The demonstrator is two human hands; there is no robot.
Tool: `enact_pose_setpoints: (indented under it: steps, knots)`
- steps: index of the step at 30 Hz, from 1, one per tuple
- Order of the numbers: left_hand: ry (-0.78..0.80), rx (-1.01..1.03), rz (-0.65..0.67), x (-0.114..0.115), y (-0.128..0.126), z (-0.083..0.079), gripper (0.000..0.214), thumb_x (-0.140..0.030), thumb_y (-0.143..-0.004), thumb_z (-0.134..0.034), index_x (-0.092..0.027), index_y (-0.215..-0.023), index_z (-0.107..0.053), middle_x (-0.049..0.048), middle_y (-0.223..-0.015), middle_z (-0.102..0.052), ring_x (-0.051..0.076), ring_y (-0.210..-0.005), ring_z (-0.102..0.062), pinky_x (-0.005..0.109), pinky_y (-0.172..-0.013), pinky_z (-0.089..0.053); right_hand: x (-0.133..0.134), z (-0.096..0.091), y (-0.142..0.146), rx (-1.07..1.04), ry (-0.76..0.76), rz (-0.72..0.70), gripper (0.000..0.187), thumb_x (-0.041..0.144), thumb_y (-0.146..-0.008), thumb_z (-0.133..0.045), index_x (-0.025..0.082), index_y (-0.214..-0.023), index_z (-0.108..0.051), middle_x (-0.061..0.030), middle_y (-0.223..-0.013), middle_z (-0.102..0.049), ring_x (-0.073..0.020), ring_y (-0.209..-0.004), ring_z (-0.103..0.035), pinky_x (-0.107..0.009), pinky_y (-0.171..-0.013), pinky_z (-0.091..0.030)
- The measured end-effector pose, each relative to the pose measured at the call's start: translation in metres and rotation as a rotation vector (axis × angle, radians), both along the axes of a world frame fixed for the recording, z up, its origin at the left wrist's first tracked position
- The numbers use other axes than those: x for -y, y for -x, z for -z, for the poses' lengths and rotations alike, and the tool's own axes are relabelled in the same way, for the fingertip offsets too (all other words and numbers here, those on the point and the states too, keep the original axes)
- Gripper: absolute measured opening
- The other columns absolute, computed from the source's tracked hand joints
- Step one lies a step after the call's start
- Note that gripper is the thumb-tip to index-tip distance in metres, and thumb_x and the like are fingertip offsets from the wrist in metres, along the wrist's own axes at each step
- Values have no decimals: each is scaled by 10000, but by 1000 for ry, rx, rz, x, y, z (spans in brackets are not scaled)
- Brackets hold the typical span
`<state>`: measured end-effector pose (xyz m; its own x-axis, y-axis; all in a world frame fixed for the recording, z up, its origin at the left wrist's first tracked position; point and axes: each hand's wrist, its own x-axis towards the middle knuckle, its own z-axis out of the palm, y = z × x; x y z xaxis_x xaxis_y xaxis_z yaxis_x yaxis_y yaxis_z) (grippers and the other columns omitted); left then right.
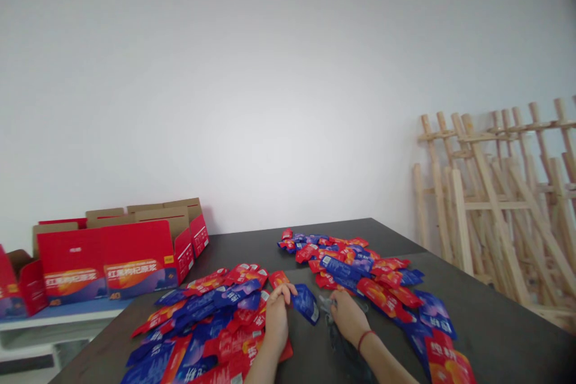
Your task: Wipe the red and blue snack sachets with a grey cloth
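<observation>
Pinching a blue pouch (306,305), your left hand (279,312); clamping clear plastic (344,348), your right hand (348,315), between the surface's (481,321) side edges!

The left pouch pile (220,315) and right pouch pile (375,293) lie on the table (245,243), boxes (112,264) left of it, frames (488,189) right, the wall (279,102) behind.

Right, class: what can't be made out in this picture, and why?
Head view:
Inside the red boxes: hidden by their sides.
Fine print on the held blue pouch: too small.
Part of the clear plastic: behind the right hand.
Wooden frames: cut off by the right edge.
</observation>
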<state>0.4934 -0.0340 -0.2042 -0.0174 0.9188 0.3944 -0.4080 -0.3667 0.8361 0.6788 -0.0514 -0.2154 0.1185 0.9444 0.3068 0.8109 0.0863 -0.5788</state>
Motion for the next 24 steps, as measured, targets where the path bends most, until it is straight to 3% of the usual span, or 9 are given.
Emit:
enact_pose_setpoints:
  steps: [3, 5, 9, 12, 15, 19, 24]
  knots:
    - [163, 248, 106, 0, -7, 3, 176, -188, -585, -547, -184, -504, -391, -20, -627, -534, 106, -543, -463, 211, -522, -339, 6, -16, 7, -43, -119, -28, 183, 191, -826, -407, 191, -896, -576, -65, -954, -593, -177, -920, -578, -262, -811, -407]
    - [271, 333, 177, 1, -15, 5, 180, -168, -562, -570, -183, -518, -396, -29, -605, -527, 101, -524, -479, 205, -512, -354, 17, -25, 23, -82, -263, -126, 192, 220, -850, -385, 214, -935, -557, -51, -985, -580, -169, -949, -565, -256, -835, -409]
    - [470, 384, 152, 3, -27, 14, 150, -119, -554, -588, -177, -580, -452, -43, -560, -511, 97, -504, -508, 196, -519, -396, 35, -27, 57, -39, -358, -282, 191, 173, -814, -415, 241, -945, -536, -24, -985, -549, -155, -897, -571, -250, -795, -430]
    - [529, 418, 98, 1, -23, 17, 156, -105, -585, -574, -179, -582, -437, -54, -535, -492, 83, -471, -498, 189, -514, -411, 35, -15, 65, 25, -301, -207, 225, 120, -794, -407, 229, -951, -525, -28, -994, -540, -152, -878, -579, -250, -769, -436]
    - [469, 424, 61, -3, -7, 8, 195, -81, -588, -531, -185, -544, -372, -47, -550, -509, 82, -478, -509, 184, -496, -411, 26, -6, 55, 107, -157, -88, 221, 111, -810, -392, 210, -946, -535, -46, -994, -558, -158, -866, -598, -251, -741, -442]
    - [408, 341, -151, -9, 28, -17, 167, -64, -562, -491, -183, -531, -378, -41, -572, -549, 87, -504, -521, 192, -512, -434, 18, -5, 39, 238, 67, -34, 202, 126, -815, -426, 183, -942, -573, -74, -1004, -595, -177, -876, -619, -259, -732, -447]
    - [346, 263, -322, -14, 89, -48, 110, -78, -520, -481, -173, -498, -431, -48, -606, -582, 96, -593, -546, 194, -584, -459, 22, -8, 35, 275, 129, -12, 232, 121, -791, -461, 137, -981, -592, -128, -1023, -605, -220, -856, -630, -298, -708, -459]
